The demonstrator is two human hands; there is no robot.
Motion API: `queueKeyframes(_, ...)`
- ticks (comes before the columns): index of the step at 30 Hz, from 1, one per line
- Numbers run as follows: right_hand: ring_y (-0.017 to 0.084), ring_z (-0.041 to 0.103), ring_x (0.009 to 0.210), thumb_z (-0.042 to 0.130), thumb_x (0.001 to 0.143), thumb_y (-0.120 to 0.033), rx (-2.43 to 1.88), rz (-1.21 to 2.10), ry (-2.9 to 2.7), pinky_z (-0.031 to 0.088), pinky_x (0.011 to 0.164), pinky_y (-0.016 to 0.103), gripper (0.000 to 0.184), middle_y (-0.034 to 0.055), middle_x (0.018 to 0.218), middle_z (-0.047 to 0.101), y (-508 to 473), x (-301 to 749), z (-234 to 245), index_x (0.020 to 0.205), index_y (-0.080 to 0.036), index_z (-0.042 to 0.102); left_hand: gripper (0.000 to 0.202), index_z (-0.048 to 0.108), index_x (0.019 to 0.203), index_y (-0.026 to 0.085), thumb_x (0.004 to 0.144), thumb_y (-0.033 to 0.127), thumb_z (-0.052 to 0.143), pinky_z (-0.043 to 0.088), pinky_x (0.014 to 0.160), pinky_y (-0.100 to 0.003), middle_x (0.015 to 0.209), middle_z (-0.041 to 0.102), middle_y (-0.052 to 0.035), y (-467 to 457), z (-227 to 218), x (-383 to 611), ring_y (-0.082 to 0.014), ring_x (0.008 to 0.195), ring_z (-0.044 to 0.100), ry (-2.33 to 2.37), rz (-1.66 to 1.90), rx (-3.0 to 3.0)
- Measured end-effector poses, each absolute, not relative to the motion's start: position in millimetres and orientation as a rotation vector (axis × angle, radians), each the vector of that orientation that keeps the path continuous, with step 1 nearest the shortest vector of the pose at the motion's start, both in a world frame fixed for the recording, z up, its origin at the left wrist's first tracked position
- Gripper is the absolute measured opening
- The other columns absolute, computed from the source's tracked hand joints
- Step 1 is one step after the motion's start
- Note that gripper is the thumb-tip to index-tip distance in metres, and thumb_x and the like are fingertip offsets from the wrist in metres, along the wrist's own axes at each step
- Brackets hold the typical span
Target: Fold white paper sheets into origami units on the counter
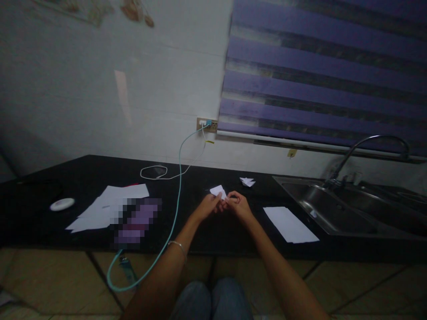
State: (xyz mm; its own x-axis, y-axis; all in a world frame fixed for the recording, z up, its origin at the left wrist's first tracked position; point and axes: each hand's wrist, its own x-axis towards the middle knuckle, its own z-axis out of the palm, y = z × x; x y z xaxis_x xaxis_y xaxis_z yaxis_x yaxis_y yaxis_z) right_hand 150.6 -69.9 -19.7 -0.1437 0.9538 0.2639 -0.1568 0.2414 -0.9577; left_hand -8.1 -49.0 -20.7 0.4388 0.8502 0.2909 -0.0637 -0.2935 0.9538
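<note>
Both my hands meet over the black countertop (pixel 213 242) around a small folded piece of white paper (pixel 217 190). My left hand (pixel 211 205) grips it from the left, thumb on top of the paper. At the lower right corner, the fingers of my right hand (pixel 237 203) pinch its edge. Just beyond my right hand lies a folded white paper shape with pointed tips (pixel 247 182). A flat white sheet (pixel 289 224) rests to the right of my right forearm.
Several white sheets (pixel 110 202) overlap on the left, beside a white round object (pixel 62 204) and a blurred-out purple item (pixel 138 222). A teal cable (pixel 179 195) loops from the wall socket (pixel 207 125) past the counter's front edge. A steel sink (pixel 328 204) with a curved faucet (pixel 347 155) is at right.
</note>
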Motion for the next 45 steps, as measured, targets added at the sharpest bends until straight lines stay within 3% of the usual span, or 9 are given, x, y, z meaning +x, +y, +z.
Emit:
queueKeyframes(4, 0.016, 0.064, 0.056, 0.077, 0.065, -0.040, -0.826, 1.236, -1.273, 0.050, 0.058, 0.028, 0.034, 0.0046, 0.071, 0.072, -70.1, 151.1, -18.1, 0.079, -0.019, 0.054, 0.063, 0.050, 0.057, 0.016, 0.086, 0.067, 0.028, 0.037, 0.046, -0.022, 0.051, 0.055, -0.0028, -48.2, -23.7, -8.1, -0.0117, 0.046, 0.053, 0.736, 1.092, 1.651)
queueKeyframes(14, 0.014, 0.065, 0.060, 0.080, 0.062, -0.033, -0.832, 1.342, -1.208, 0.052, 0.063, 0.027, 0.032, 0.0073, 0.074, 0.073, -67.7, 150.1, -22.3, 0.080, -0.015, 0.062, 0.063, 0.035, 0.048, 0.019, 0.085, 0.069, 0.026, 0.032, 0.045, -0.023, 0.040, 0.033, 0.0044, -50.9, -21.2, -9.3, -0.0097, 0.038, 0.042, 0.782, 1.124, 1.611)
queueKeyframes(21, 0.015, 0.065, 0.061, 0.081, 0.061, -0.034, -0.876, 1.263, -1.206, 0.053, 0.063, 0.027, 0.031, 0.0054, 0.073, 0.072, -65.3, 152.4, -27.1, 0.079, -0.016, 0.064, 0.060, 0.046, 0.058, 0.017, 0.082, 0.070, 0.031, 0.031, 0.042, -0.022, 0.042, 0.043, 0.0034, -48.6, -22.2, -9.0, -0.0103, 0.039, 0.044, 0.878, 1.055, 1.600)
queueKeyframes(25, 0.015, 0.064, 0.060, 0.081, 0.060, -0.033, -0.914, 1.242, -1.194, 0.052, 0.062, 0.027, 0.030, 0.0032, 0.067, 0.069, -62.4, 153.3, -31.2, 0.079, -0.016, 0.066, 0.053, 0.051, 0.061, 0.015, 0.081, 0.063, 0.044, 0.033, 0.044, -0.022, 0.044, 0.049, 0.0017, -51.2, -19.7, -8.8, -0.0104, 0.041, 0.046, 1.009, 1.046, 1.725)
queueKeyframes(34, 0.015, 0.063, 0.058, 0.078, 0.062, -0.036, -0.947, 1.191, -1.297, 0.049, 0.058, 0.027, 0.029, 0.0058, 0.072, 0.071, -61.4, 150.1, -32.8, 0.075, -0.016, 0.062, 0.039, 0.055, 0.078, 0.015, 0.081, 0.053, 0.052, 0.033, 0.040, -0.019, 0.044, 0.052, 0.0037, -47.9, -24.4, -9.1, -0.0102, 0.036, 0.047, 1.048, 1.189, 1.683)
queueKeyframes(45, 0.016, 0.060, 0.056, 0.071, 0.068, -0.037, -1.109, 0.843, -1.408, 0.044, 0.052, 0.025, 0.024, 0.0066, 0.066, 0.069, -65.8, 146.2, -25.6, 0.073, -0.016, 0.060, 0.034, 0.052, 0.066, 0.018, 0.081, 0.048, 0.053, 0.036, 0.046, -0.020, 0.042, 0.053, 0.0031, -48.4, -21.7, -13.1, -0.0117, 0.039, 0.053, 1.285, 1.384, 1.693)
